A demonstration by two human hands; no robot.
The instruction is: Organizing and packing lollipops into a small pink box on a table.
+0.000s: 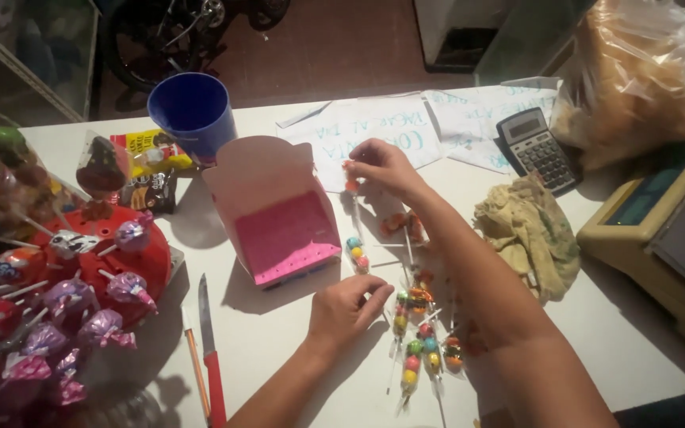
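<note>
The right hand (380,164) pinches a lollipop (351,185) by its top, orange head up, white stick hanging down, just right of the pink box (279,210). The left hand (346,307), fingers curled narrow, rests on the table (279,349) below the box, touching the pile of candy sticks (418,341), bright round balls on white sticks. A knife (212,357) lies left of the box.
</note>
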